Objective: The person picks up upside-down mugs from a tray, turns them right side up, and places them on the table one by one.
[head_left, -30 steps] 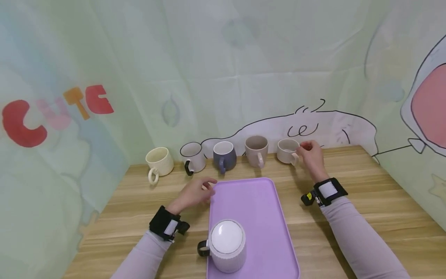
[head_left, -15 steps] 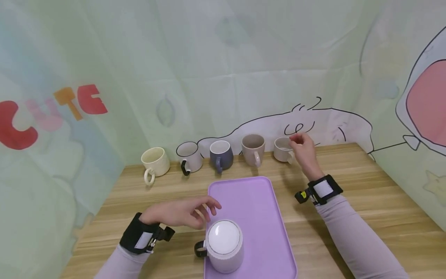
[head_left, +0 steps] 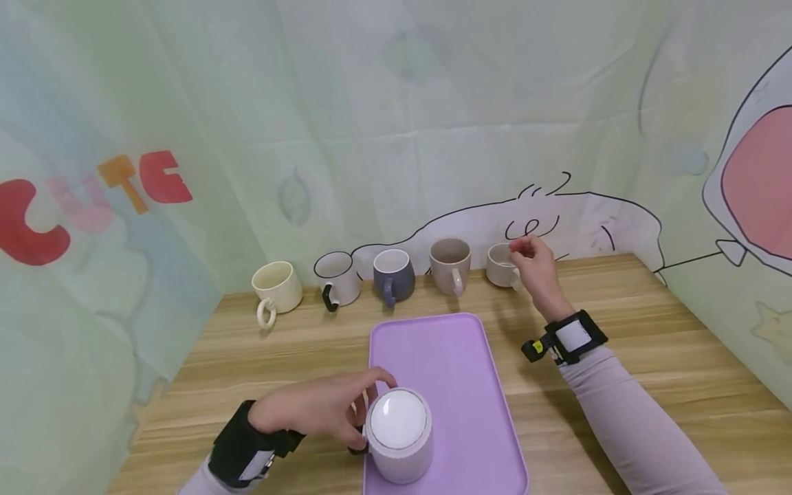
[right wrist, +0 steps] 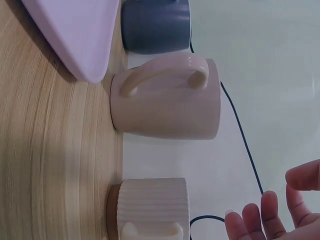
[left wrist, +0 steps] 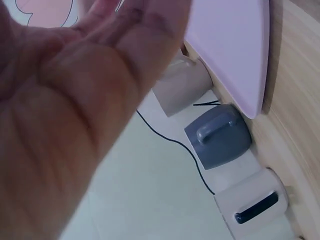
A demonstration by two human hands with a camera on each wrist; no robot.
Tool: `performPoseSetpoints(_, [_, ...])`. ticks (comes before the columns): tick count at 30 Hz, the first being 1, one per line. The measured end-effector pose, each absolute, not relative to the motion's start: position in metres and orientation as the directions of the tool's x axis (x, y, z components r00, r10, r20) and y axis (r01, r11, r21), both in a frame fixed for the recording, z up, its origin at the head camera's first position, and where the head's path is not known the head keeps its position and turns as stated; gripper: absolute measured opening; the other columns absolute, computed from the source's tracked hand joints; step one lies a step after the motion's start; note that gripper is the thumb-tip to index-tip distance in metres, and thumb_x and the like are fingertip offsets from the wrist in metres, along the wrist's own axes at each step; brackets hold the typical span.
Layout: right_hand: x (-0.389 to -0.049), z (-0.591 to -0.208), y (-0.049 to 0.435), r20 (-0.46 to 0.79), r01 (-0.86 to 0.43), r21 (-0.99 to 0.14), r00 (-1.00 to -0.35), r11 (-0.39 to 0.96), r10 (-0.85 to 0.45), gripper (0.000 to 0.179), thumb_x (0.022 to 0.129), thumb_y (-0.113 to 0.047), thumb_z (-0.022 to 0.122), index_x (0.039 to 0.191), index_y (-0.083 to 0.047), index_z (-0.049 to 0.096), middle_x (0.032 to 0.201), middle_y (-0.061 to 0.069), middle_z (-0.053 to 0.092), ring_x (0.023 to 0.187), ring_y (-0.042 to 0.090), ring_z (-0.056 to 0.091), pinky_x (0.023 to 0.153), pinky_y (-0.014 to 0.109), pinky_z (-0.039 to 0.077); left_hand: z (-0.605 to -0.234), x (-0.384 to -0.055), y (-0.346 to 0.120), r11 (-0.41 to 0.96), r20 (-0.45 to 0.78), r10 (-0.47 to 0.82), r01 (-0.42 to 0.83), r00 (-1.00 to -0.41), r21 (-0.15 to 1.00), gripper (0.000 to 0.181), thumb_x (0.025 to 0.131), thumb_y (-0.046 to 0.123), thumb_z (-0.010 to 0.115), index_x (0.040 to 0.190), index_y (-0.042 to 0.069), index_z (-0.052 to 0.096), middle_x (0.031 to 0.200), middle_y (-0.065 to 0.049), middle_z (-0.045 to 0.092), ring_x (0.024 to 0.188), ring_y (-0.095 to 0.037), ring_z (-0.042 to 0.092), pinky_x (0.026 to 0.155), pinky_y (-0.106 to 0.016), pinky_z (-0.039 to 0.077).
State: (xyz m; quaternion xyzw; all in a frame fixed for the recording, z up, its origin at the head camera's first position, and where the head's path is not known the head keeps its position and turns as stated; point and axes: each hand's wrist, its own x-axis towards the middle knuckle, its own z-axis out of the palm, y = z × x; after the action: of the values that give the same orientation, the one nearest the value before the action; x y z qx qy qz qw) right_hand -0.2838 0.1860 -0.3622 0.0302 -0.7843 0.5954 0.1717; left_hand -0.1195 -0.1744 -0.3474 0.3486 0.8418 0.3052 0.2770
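Observation:
A whitish mug with a black handle (head_left: pixel 400 440) stands upside down at the near left of a purple tray (head_left: pixel 448 344). My left hand (head_left: pixel 324 405) is at its left side, index finger near the mug's upturned base and thumb over the handle. The left wrist view shows that palm but not this mug. My right hand (head_left: pixel 538 275) hovers by the small ribbed white cup (head_left: pixel 500 267), overlapping its rim in the head view. In the right wrist view the loosely bent fingers (right wrist: pixel 270 215) are apart from the cup and hold nothing.
Along the back of the wooden table (head_left: pixel 291 350) stand a cream mug (head_left: pixel 278 289), a white mug with a black handle (head_left: pixel 340 282), a blue mug (head_left: pixel 396 278) and a beige mug (head_left: pixel 449 265). A printed cloth (head_left: pixel 371 137) rises behind them.
My left hand has come from the tray's far left corner toward me, down to the upside-down mug. My right hand has stayed near the small cup with only slight movement.

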Motion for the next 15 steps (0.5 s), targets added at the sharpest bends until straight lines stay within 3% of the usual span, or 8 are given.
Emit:
performPoseSetpoints(7, [-0.2834, -0.3626, 0.1850, 0.300, -0.258, -0.924, -0.947, 0.282, 0.117, 0.020, 0.095, -0.004, 0.050, 0.112, 0.005, 0.051, 0.107, 0.014, 0.049, 0.097, 0.024, 0.045, 0.078, 0.030, 0.041, -0.3426, -0.1166, -0.1707, 0.575, -0.178, 0.758, 0.513, -0.628, 0.637, 0.066, 0.075, 0.003, 0.077, 0.130, 0.025, 0.047, 0.097, 0.005, 0.058, 0.078, -0.005, 0.060, 0.068, -0.022, 0.054])
performPoseSetpoints(15, [-0.2839, -0.3660, 0.1848, 0.288, -0.266, -0.925, -0.957, 0.269, 0.044, 0.021, 0.094, -0.002, 0.048, 0.113, 0.007, 0.051, 0.110, 0.019, 0.052, 0.094, 0.025, 0.049, 0.082, 0.036, 0.047, -0.3428, -0.1124, -0.1672, 0.549, 0.001, 0.796, 0.723, -0.605, 0.419, 0.070, 0.073, 0.000, 0.074, 0.132, 0.027, 0.050, 0.088, 0.010, 0.059, 0.073, -0.008, 0.056, 0.067, -0.019, 0.050])
